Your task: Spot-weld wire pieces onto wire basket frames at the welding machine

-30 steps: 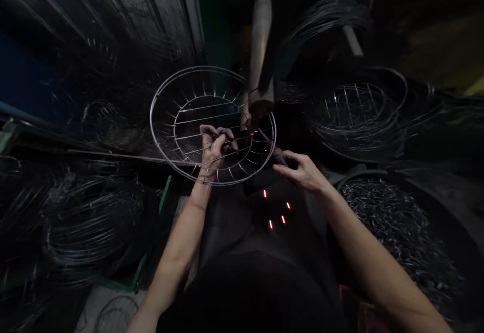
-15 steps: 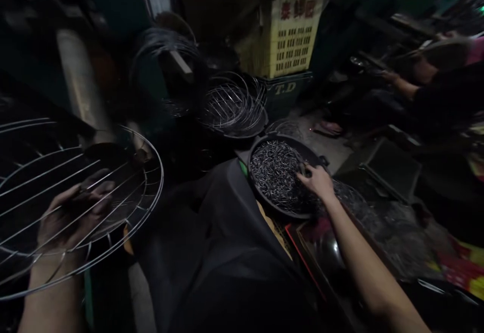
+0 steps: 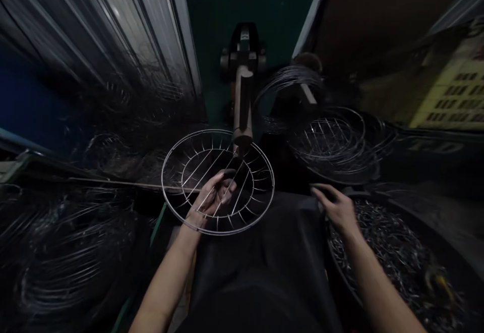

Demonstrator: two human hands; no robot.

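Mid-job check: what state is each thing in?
Wire rack: held off the lap
Left hand: curled around the rack's bars
Right hand: raised, fingers bent; unclear whether holding anything
Tub: open, containing many small metal pieces
Yellow crate: upright, cut off by picture edge

— Can you read any lettering here?
— "T.D", pale and blurred, on the side of the dark box [image 3: 434, 146] at the right; the yellow crate [image 3: 454, 83] above it bears a red mark, cut off at the edge and too partial to read.
— And the machine [image 3: 243, 63] in the middle?
— A small pale patch [image 3: 245, 36] on its black top carries dark marks; they are too small and blurred to make out.
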